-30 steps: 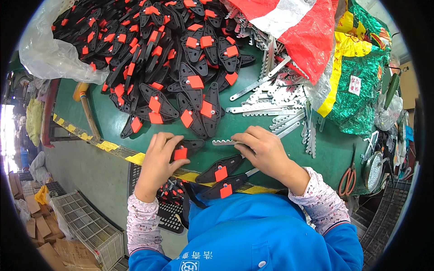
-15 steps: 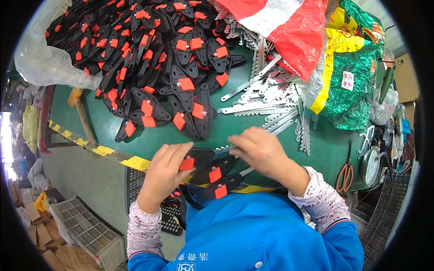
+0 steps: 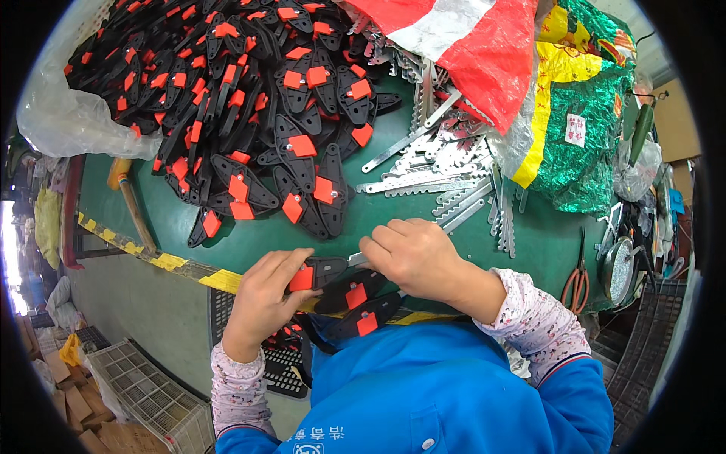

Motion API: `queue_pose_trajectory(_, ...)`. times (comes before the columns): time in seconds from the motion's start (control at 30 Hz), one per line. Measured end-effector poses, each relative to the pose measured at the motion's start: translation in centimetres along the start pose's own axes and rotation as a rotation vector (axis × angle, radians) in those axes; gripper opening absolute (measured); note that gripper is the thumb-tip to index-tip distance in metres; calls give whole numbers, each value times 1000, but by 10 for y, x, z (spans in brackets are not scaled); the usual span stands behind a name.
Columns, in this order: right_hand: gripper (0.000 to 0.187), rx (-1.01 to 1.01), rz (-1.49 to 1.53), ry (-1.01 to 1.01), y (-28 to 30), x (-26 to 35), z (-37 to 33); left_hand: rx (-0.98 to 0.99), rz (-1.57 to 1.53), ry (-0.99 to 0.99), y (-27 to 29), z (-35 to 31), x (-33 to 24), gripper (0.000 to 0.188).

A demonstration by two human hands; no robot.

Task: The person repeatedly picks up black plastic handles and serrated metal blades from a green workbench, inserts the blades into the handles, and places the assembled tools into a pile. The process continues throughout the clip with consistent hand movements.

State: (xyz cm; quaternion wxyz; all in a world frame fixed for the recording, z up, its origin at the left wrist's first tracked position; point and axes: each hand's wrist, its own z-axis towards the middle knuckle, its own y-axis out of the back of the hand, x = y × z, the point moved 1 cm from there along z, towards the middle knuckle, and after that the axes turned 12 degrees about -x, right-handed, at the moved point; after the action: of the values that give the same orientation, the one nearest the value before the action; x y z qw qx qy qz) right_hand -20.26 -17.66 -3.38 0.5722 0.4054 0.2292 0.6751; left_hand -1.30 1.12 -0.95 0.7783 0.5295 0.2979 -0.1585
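Note:
My left hand point(image 3: 257, 303) is closed round a black plastic bracket with a red tab point(image 3: 330, 268), just over the table's near edge. From the right, my right hand point(image 3: 408, 256) grips a silver notched metal strip point(image 3: 357, 259). The strip's tip meets the bracket's right end; whether it sits inside cannot be seen. Most of the strip is hidden by my right fingers. Just below, two more black brackets, an upper one point(image 3: 330, 303) and a lower one point(image 3: 384, 309), lie side by side near my blue top, each with a red tab.
A large heap of black brackets point(image 3: 302, 163) covers the far left of the green table point(image 3: 393, 216). Loose notched strips point(image 3: 431, 181) lie right of it, beside red-white and green bags point(image 3: 578, 163). A mallet point(image 3: 134, 200) rests left, scissors point(image 3: 578, 284) right. A crate point(image 3: 151, 386) stands lower left.
My right hand has moved left with the strip, bringing its tip up to the bracket. The bracket in my left hand has turned more level. The whole view has shifted slightly.

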Motion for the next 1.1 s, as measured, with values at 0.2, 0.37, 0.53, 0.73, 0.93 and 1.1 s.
queue_pose_trajectory(0.2,18,-13,34,-12,-6,7,2,-55,6,-35,-10,2,-6,63)
queue_pose_trajectory(0.37,33,-69,357,-247,-7,14,10,-122,146,25,-20,2,-4,63)
queue_pose_trajectory(0.53,38,-61,374,-751,-40,-9,20,-19,254,-142,-38,-2,9,59)
queue_pose_trajectory(0.73,33,-66,634,-866,-48,-4,26,-294,204,-143,-34,2,7,60)
queue_pose_trajectory(0.93,18,-94,596,-496,-12,-22,14,-134,239,-371,-33,27,2,71)
queue_pose_trajectory(1.1,21,-166,-256,-166,-5,-81,-9,-132,256,-92,-25,18,2,84)
